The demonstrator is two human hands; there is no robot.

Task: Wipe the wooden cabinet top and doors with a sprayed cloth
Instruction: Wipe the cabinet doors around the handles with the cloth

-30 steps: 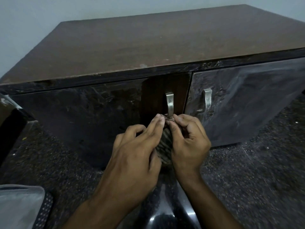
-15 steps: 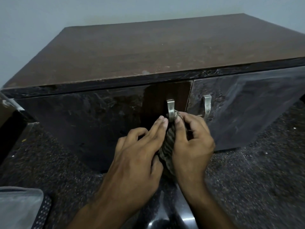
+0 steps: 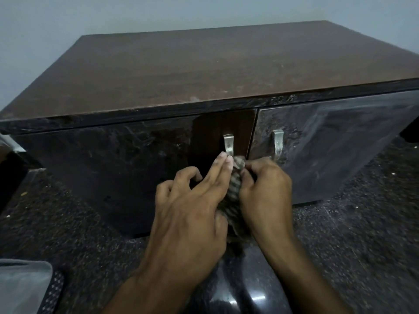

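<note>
A low dark wooden cabinet fills the view, its brown top (image 3: 204,71) bare and dusty. Two glossy dark doors face me: the left door (image 3: 102,168) and the right door (image 3: 335,146), each with a metal handle (image 3: 228,145) (image 3: 278,141) near the middle seam. A striped cloth (image 3: 235,184) is bunched between my hands just below the left door's handle. My left hand (image 3: 192,214) presses its fingers against the cloth's left side. My right hand (image 3: 265,193) grips the cloth from the right. Most of the cloth is hidden by the hands.
The floor (image 3: 362,234) is dark speckled stone. A grey fabric item (image 3: 20,286) lies at the bottom left. A glossy black rounded object (image 3: 240,291) sits under my forearms. A pale wall (image 3: 68,17) stands behind the cabinet.
The view has tilted up, so the cabinet sits lower in frame. Both hands have bunched the cloth tighter by the left handle; the right hand's fingers have curled over it.
</note>
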